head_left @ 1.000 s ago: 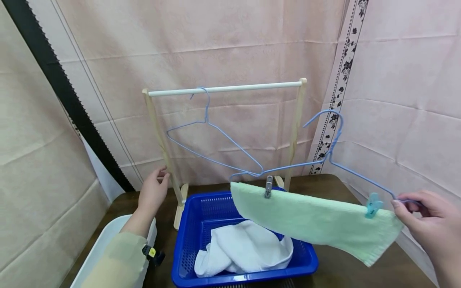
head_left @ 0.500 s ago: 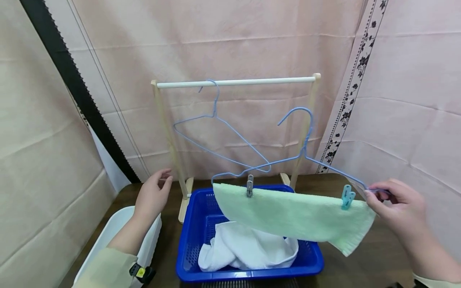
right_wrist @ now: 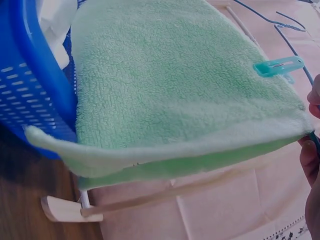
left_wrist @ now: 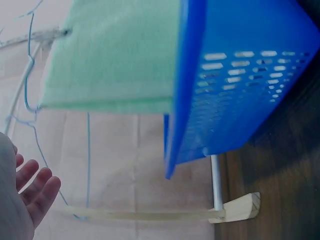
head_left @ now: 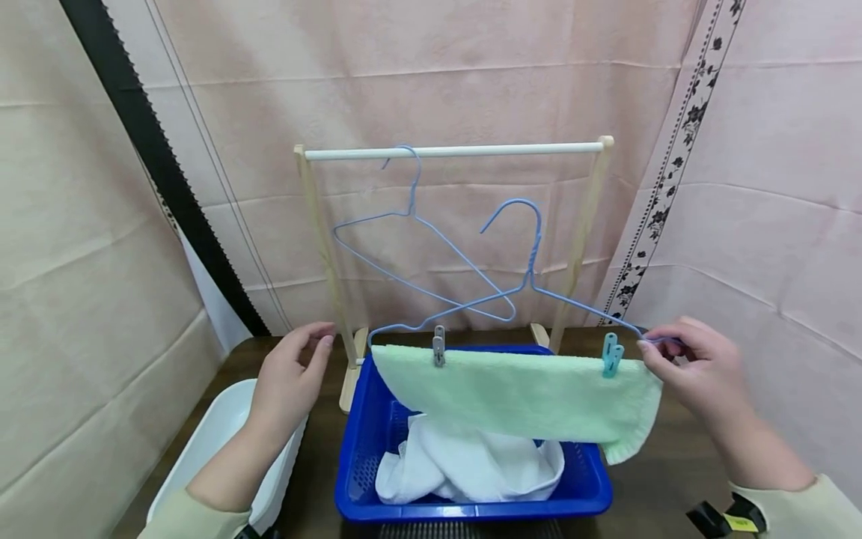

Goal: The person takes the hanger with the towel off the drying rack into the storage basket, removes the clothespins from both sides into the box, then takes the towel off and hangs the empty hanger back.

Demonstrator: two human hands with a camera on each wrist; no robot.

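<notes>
My right hand pinches the right end of a blue wire hanger, held up in front of the rack. A light green towel hangs folded along this hanger's lower bar, pinned by a grey clothespin on the left and a teal clothespin on the right. In the head view my left hand is beside the rack's left post, apart from the hanger's left end; the left wrist view shows its fingers loosely bent, with nothing in them.
A second blue hanger hangs on the white bar of the wooden rack. Below the towel stands a blue basket with a white cloth in it. At the left is a white tub on the brown table.
My right hand has moved left, bringing the hanger and towel over the basket. My left hand has come away slightly from the rack's left post. The view has shifted a little.
</notes>
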